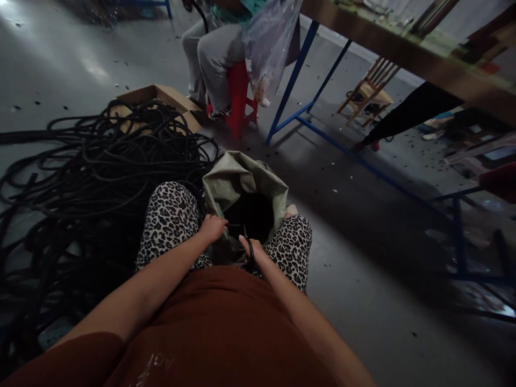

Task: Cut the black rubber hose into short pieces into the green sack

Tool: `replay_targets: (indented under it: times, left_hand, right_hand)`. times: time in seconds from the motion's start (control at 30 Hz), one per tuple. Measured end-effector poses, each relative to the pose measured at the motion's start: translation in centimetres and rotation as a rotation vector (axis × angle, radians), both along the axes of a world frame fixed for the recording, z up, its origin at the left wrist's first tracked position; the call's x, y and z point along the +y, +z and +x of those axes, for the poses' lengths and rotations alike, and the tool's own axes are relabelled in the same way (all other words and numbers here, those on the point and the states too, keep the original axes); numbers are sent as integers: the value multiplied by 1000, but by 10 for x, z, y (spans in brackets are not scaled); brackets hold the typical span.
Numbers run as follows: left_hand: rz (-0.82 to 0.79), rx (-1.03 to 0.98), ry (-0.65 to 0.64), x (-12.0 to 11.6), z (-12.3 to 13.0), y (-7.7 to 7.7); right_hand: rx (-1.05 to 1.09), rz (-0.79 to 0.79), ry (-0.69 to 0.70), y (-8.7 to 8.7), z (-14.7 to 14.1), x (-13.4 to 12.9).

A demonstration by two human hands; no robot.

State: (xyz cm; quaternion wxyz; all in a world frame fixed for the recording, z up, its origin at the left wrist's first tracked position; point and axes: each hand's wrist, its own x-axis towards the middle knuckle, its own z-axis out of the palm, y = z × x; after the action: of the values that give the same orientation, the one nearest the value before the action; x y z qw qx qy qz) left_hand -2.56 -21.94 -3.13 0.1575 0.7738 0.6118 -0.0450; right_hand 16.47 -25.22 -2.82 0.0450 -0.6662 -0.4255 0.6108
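My left hand point(213, 228) is closed on a short end of black cord point(235, 226), which sticks out to the right from its fingers. Black-handled scissors point(251, 251) are in my right hand point(253, 249), their dark blades pointing up beside the cord's end. Whether the blades touch the cord is too dark to tell. Both hands are over the near rim of an open grey-green sack point(278, 185), which stands between my knees with its mouth folded back. The inside of the sack is in deep shadow, so its contents cannot be made out.
A large tangle of black cord point(92, 156) lies on the floor at left, partly over an open cardboard box point(161, 95). Ahead, a person sits on a red stool point(237, 97) beside a hanging plastic bag point(268, 43). A blue-legged table point(374, 29) stands at right.
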Motion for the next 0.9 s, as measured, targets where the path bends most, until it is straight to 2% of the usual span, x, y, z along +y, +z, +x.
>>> replay_targets:
  times: [0.2, 0.5, 0.7, 0.9]
  left_hand:
    - [-2, -21, 67, 3, 1, 6]
    - [1, -82, -49, -2, 5, 2]
    - [3, -68, -104, -3, 7, 6]
    - [-14, -93, -103, -4, 9, 7]
  right_hand:
    - [141, -75, 59, 12, -2, -3]
    - [144, -72, 90, 16, -3, -1]
    - [133, -71, 45, 16, -5, 0]
    - [137, -5, 71, 11, -3, -1]
